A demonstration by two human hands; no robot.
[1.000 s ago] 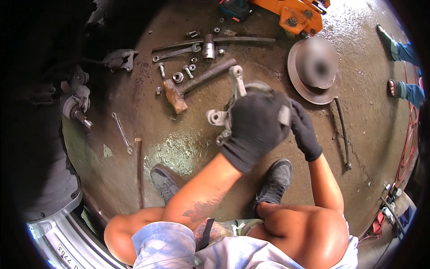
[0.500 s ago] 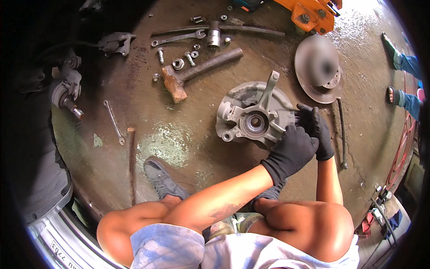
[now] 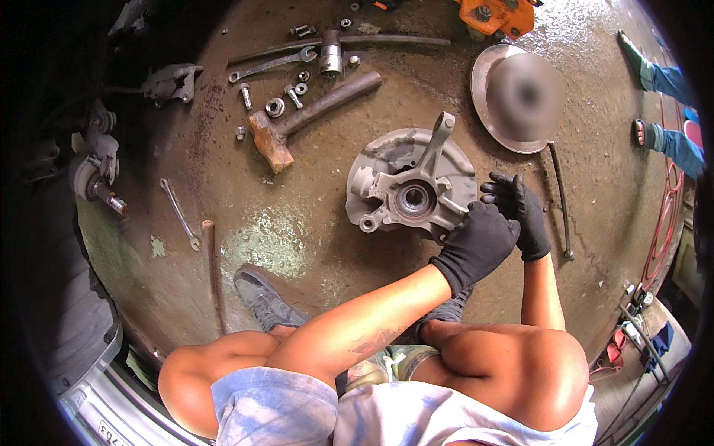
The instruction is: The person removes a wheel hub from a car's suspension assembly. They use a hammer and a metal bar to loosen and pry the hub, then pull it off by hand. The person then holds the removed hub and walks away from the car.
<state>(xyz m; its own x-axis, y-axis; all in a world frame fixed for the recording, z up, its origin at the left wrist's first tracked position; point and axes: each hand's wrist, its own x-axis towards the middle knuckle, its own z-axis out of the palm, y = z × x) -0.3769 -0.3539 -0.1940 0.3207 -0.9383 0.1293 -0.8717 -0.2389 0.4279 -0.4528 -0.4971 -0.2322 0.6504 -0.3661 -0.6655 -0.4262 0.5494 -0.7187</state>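
Observation:
A grey steering knuckle (image 3: pixel 413 197) with a round dust shield lies on the stained concrete floor in front of me. Both my hands wear black gloves. My left hand (image 3: pixel 476 241) reaches across from the lower left, its fingers curled onto the knuckle's lower right edge. Just beyond it, my right hand (image 3: pixel 519 212) hovers at the shield's right rim with fingers spread and nothing in it. My knees and grey shoe (image 3: pixel 262 297) fill the lower part of the view.
A rusty-headed hammer (image 3: pixel 279 137), a long spanner (image 3: pixel 268 65), a socket (image 3: pixel 329 56) and loose nuts and bolts lie beyond the knuckle. A brake disc (image 3: pixel 520 97) and thin bar (image 3: pixel 559 197) lie right. Another person's feet (image 3: pixel 654 134) stand far right. A small spanner (image 3: pixel 180 215) and rod (image 3: pixel 212 267) lie left.
Both gloved hands have dropped from over the knuckle, where they hid it, to its right side. The knuckle is now in full view.

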